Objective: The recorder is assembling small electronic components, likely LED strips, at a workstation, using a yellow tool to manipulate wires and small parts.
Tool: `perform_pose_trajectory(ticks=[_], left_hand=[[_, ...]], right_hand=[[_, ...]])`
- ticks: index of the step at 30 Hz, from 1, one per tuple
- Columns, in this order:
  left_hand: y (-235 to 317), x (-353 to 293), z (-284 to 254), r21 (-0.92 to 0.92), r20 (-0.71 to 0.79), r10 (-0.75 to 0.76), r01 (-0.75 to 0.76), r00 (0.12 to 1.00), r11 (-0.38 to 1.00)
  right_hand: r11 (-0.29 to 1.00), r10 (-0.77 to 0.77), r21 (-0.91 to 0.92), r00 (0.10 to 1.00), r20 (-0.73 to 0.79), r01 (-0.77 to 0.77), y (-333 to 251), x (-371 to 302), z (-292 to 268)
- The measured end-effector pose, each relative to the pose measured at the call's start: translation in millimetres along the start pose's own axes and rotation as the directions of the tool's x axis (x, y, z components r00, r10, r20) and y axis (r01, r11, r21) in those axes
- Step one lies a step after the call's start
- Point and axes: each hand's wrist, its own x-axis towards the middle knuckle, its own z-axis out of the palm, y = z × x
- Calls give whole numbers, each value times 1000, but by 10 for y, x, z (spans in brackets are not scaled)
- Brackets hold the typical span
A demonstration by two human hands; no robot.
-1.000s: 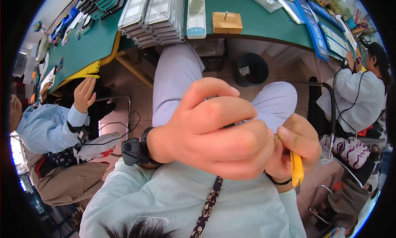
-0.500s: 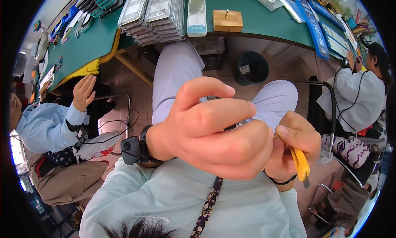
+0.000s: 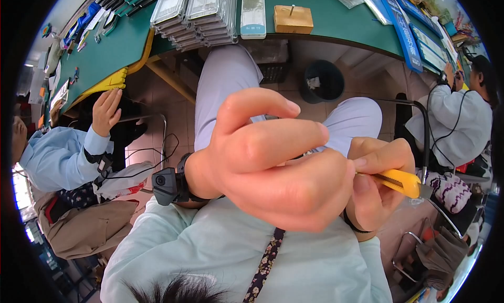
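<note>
Above my lap my left hand is closed, back toward me, with two fingers half curled and thumb and fingertips bunched at the right. Whatever it pinches is hidden. Right beside it, my right hand grips a yellow utility knife between thumb and fingers. The knife lies nearly level, its yellow end pointing right with a bit of grey metal past it. Its other end reaches between the two hands, where a small tip meets the left fingertips.
Ahead stands a green table with stacked clear plastic cases, a long clear case and a wooden block with a metal pin. A black bin is on the floor. People sit at left and right.
The yellow knife has swung from pointing steeply down to nearly level, pointing right, as my right hand turned. My left hand has barely moved.
</note>
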Motion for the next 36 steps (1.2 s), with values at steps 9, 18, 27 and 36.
perform_pose_trajectory(ticks=[9, 18, 27, 36], left_hand=[[14, 0, -27, -24, 20, 6, -6, 1000, 1000], [29, -8, -49, -86, 38, -5, 8, 999, 996], [31, 18, -18, -102, 1, -30, 30, 1000, 994], [-63, 56, -40, -353, 164, -132, 183, 978, 918]], right_hand=[[994, 66, 88, 997, 28, -68, 20, -12, 15], [959, 180, 197, 975, 128, -203, -3, -6, -13], [961, 173, 202, 980, 98, -190, -27, -3, -13], [958, -270, -31, 935, 229, 284, 3, 139, -68]])
